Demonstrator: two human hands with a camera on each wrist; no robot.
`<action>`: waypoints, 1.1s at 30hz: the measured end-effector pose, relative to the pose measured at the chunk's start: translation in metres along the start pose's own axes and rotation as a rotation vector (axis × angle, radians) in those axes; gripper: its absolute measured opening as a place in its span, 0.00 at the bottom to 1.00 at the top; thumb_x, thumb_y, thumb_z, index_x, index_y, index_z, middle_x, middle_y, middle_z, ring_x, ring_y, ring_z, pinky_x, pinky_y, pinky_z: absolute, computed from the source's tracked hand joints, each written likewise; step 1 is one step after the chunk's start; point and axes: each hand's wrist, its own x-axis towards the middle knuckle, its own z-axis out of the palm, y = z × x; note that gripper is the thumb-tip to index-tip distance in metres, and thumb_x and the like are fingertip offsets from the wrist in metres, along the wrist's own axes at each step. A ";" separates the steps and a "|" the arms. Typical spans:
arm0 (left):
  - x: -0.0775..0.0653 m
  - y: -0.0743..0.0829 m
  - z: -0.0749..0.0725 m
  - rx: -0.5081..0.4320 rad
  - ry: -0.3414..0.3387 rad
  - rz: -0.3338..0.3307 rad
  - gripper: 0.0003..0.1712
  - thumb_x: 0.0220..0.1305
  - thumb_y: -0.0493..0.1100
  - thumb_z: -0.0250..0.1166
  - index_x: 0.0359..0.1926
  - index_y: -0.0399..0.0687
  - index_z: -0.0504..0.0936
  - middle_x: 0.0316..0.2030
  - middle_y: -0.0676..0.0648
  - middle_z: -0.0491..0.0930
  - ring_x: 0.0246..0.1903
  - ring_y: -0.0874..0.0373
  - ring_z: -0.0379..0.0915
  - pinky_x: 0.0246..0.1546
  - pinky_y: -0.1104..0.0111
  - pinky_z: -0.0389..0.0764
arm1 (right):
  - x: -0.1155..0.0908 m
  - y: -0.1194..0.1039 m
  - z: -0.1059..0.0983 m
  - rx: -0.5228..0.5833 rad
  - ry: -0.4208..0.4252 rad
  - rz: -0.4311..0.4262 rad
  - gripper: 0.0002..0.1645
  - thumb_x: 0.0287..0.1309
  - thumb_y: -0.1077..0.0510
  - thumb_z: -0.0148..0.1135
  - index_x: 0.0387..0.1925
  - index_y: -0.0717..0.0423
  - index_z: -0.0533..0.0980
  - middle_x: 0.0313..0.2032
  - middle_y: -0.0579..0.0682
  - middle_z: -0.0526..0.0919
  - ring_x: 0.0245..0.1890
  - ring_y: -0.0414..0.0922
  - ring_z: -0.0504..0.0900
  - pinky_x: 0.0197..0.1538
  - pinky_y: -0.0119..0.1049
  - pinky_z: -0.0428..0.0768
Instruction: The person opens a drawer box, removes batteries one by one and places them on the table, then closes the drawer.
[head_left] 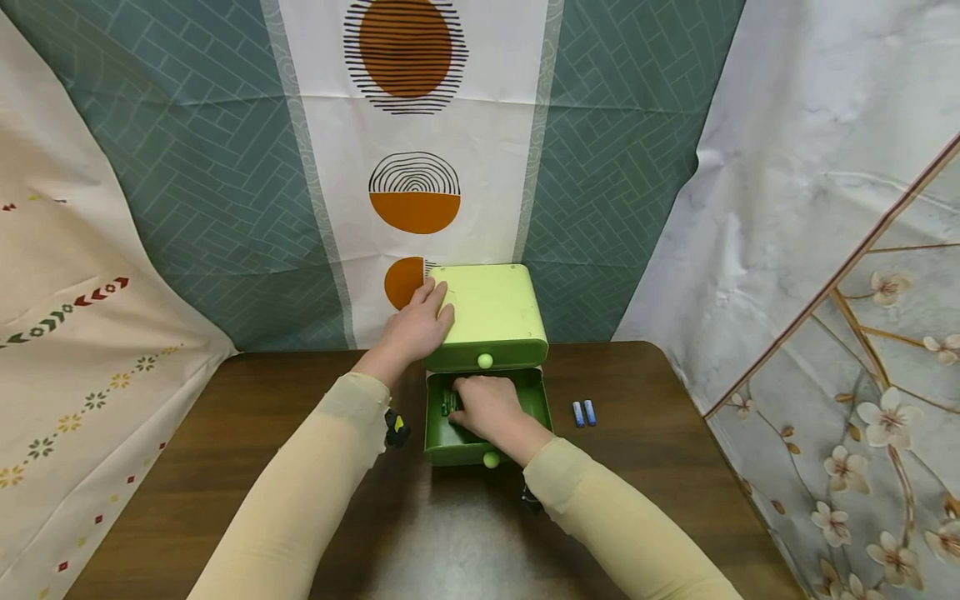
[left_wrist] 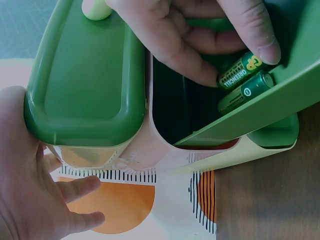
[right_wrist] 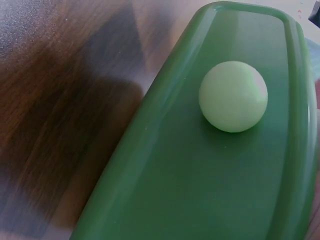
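A small two-drawer box [head_left: 491, 304] has a light green top and green drawers; its lower drawer [head_left: 442, 455] is pulled out. My left hand [head_left: 415, 331] rests on the box's top left edge, fingers extended. Inside the lower drawer my right hand [head_left: 491, 407] reaches down, and in the left wrist view its thumb and a finger pinch a green GP battery [left_wrist: 239, 75] at its two ends. A second green battery [left_wrist: 246, 94] lies alongside it on the drawer floor. The right wrist view shows the drawer front with its round pale green knob [right_wrist: 233, 97].
Two blue-and-white batteries [head_left: 584, 414] lie side by side on the brown wooden table [head_left: 630, 492], right of the drawer. The upper drawer [head_left: 457, 358] is closed. Patterned cloth [head_left: 622, 167] hangs behind the table and at both sides.
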 end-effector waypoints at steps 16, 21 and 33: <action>-0.002 0.001 0.000 0.005 0.008 0.004 0.40 0.89 0.61 0.37 0.92 0.53 0.49 0.90 0.45 0.40 0.86 0.40 0.45 0.78 0.33 0.55 | -0.020 0.005 -0.012 0.044 0.027 -0.009 0.26 0.70 0.38 0.76 0.62 0.45 0.86 0.25 0.37 0.80 0.27 0.38 0.82 0.32 0.41 0.81; -0.001 0.001 0.000 0.000 0.002 0.007 0.40 0.89 0.61 0.37 0.92 0.53 0.48 0.90 0.45 0.40 0.86 0.40 0.44 0.79 0.33 0.54 | -0.029 0.008 -0.020 0.068 0.038 -0.014 0.27 0.71 0.39 0.76 0.63 0.46 0.86 0.25 0.35 0.79 0.26 0.36 0.80 0.30 0.39 0.80; -0.001 0.000 0.001 0.004 0.004 0.006 0.40 0.89 0.61 0.36 0.92 0.53 0.48 0.90 0.45 0.39 0.87 0.42 0.42 0.78 0.32 0.54 | -0.048 0.018 -0.028 0.103 0.101 -0.021 0.27 0.68 0.41 0.79 0.62 0.46 0.86 0.33 0.33 0.86 0.30 0.34 0.84 0.32 0.38 0.81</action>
